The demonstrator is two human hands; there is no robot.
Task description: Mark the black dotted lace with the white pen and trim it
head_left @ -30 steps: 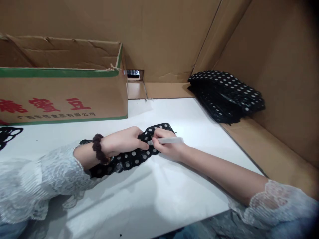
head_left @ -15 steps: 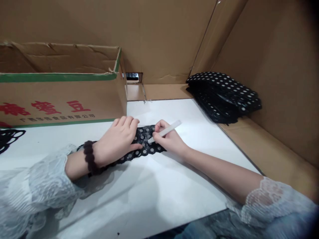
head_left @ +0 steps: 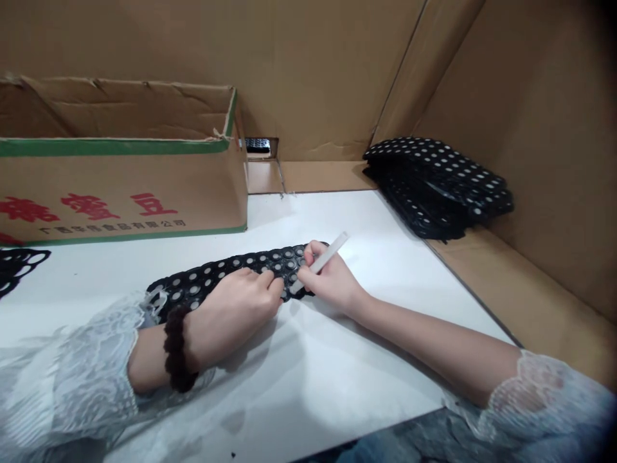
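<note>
A black strip with rows of pale round dots (head_left: 236, 262) lies flat across the white table, slanting up slightly to the right. My left hand (head_left: 236, 299) rests over its near edge, fingers curled and closed at the strip; their tips are partly hidden. At the strip's right end, my right hand (head_left: 335, 283) is closed around a slim white pen-like stick (head_left: 330, 253). The stick leans up to the right, and its lower tip meets the strip near the dots beside my left fingers.
An open cardboard box (head_left: 120, 186) with green edges stands at the back left. Several black dotted strips (head_left: 438, 180) are heaped at the right, against the cardboard wall (head_left: 540, 161). A black looped piece (head_left: 22, 267) lies at the left edge of the white table (head_left: 357, 360).
My left hand has shifted down to the strip's near edge and its fingers have curled, uncovering more of the strip. The stick's tip has moved slightly towards me.
</note>
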